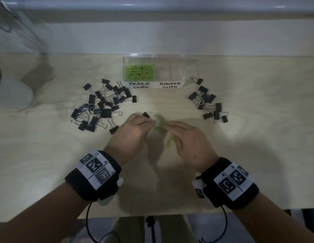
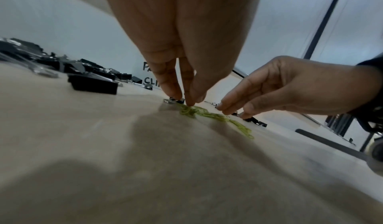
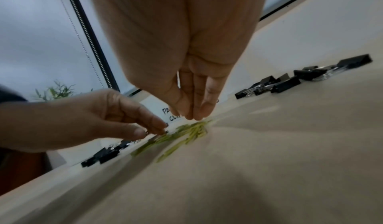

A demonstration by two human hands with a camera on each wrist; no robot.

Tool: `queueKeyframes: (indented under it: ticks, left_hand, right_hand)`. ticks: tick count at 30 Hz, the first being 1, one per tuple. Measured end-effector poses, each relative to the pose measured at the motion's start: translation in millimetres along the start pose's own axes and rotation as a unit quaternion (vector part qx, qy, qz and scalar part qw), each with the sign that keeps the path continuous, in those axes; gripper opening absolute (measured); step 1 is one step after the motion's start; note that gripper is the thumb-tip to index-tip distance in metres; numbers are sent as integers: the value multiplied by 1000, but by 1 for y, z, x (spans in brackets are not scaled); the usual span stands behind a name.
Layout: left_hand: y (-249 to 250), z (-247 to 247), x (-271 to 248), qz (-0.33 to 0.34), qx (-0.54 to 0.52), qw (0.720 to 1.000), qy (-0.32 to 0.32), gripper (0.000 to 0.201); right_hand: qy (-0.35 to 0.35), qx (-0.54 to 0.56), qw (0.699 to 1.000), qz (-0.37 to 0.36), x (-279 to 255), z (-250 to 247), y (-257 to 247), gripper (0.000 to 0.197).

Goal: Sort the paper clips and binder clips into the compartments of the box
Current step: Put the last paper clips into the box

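Pale surface (image 1: 240,155) carries green clips (image 1: 159,122) at 6 o'clock of the box (image 1: 125,67), where left hand (image 1: 133,135) and right hand (image 1: 187,139) fingers, nearly pinched shut, gather them for its paper-clip half.

You are at a pale wood-grain table (image 1: 257,155) in dim light, its far edge meeting a plain whitish wall (image 1: 170,37). In the right wrist view you can see a window (image 3: 37,39) with a dark frame (image 3: 91,39), a bead cord hanging beside it, and a green plant (image 3: 56,91) low at its foot.
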State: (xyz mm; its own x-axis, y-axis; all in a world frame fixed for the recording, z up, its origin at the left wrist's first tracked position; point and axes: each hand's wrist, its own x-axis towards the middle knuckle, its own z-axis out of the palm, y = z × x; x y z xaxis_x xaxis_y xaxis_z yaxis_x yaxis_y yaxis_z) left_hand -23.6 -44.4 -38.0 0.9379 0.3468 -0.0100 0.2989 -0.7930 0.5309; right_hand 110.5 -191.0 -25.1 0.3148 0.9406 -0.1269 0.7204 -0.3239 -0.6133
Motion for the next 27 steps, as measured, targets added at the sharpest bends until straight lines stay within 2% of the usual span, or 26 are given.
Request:
queueKeyframes:
  ticks: [3, 6, 8, 10, 13, 17, 20, 23, 27]
  left_hand:
    - [-6, -7, -5, -42, -17, 998, -36, 43]
    - [-6, -12, -4, -67, -5, 994, -92, 65]
    - [-5, -11, 3, -70, -7, 993, -93, 61]
    - [-8, -8, 11, -71, -24, 995, -69, 47]
    - [-13, -8, 20, -93, -91, 991, -14, 34]
    - [-19, -14, 26, -103, -112, 988, 37, 37]
    - [-22, -15, 29, -94, -87, 991, 24, 41]
    - [-24, -15, 31, -87, -52, 995, 8, 40]
    - [-28, -17, 32, -83, -15, 996, 13, 35]
  right_hand:
    - [29, -4, 999, 24, -1, -14, 7, 43]
    - [-69, -52, 992, 87, 0, -22, 12, 69]
    - [-106, -65, 987, 97, 5, -19, 10, 82]
    - [-102, -66, 989, 83, 11, -14, 6, 82]
    - [-77, -55, 993, 71, 21, -9, 1, 76]
    - [-19, -61, 997, 42, 39, -5, -8, 45]
    - [-23, -115, 993, 11, 54, 2, -16, 28]
    - [-25, -191, 981, -4, 60, 6, -20, 27]
    - [-7, -240, 970, -25, 51, 5, -18, 23]
